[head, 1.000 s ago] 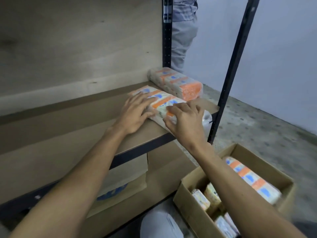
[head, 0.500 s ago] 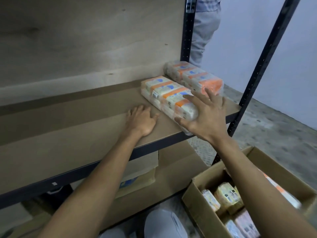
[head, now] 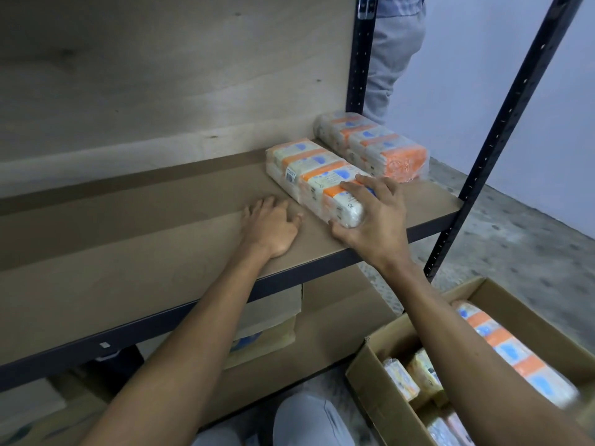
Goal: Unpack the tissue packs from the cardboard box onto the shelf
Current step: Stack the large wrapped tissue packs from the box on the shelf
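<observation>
My right grip [head: 370,220] curls round the tissue pack [head: 315,175] at its near end, left grip [head: 270,226] resting slack; I'd square it toward one o'clock, probably flush.

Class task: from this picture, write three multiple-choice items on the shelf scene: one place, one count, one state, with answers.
1. Where does the left hand rest? A) on the shelf B) in the cardboard box C) on a pack
2. How many tissue packs lie on the shelf? A) one B) two C) four
3. What is the right hand doing? A) hanging empty B) gripping the nearer tissue pack C) pointing upward
Answers: A, it lies on bare board; B, the farther tissue pack lies beside the nearer one; B, fingers curl over its near end.
</observation>
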A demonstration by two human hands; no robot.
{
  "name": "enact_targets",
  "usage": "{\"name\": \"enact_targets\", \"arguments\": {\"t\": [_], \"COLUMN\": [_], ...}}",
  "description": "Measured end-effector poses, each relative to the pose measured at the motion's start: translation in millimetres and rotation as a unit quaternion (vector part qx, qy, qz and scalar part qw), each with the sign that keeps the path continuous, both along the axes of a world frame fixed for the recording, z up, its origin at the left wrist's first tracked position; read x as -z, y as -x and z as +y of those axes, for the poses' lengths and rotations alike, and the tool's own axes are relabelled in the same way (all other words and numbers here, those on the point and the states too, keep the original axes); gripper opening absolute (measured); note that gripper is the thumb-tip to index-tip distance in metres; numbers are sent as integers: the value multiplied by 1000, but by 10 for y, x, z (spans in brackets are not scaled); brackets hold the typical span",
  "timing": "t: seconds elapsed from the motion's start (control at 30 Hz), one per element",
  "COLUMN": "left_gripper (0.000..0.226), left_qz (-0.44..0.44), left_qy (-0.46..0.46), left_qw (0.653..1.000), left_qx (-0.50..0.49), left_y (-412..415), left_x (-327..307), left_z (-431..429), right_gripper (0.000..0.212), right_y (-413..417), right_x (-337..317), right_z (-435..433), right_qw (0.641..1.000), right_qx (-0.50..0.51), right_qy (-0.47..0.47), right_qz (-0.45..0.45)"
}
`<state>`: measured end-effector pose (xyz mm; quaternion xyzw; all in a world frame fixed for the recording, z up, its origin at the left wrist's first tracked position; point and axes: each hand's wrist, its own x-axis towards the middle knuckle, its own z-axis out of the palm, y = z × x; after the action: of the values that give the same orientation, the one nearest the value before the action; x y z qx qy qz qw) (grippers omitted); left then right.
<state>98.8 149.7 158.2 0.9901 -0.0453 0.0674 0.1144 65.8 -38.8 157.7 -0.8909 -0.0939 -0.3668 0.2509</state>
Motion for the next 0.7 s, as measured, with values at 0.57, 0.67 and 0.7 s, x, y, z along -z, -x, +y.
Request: {"name": "enact_targets", "arguments": {"t": [0.57, 0.67, 0.7], "left_gripper": [53, 53, 53], "left_qz": [-6, -2, 1], "left_qy": [48, 53, 52], "left_qw": [999, 998, 998], "left_qx": [20, 36, 41], "left_y": [-179, -295, -343], "left_x": [-60, -81, -84], "left_z": [-89, -183, -212], "right_gripper": [48, 49, 50], "right_y": [-248, -363, -415], "right_x": [-377, -489, -517], "right_z": [-272, -435, -497], "right_qw": [991, 991, 991], "right_qx": [6, 18, 23], "right_qy": [-46, -47, -45], "right_qz": [-127, -127, -124]}}
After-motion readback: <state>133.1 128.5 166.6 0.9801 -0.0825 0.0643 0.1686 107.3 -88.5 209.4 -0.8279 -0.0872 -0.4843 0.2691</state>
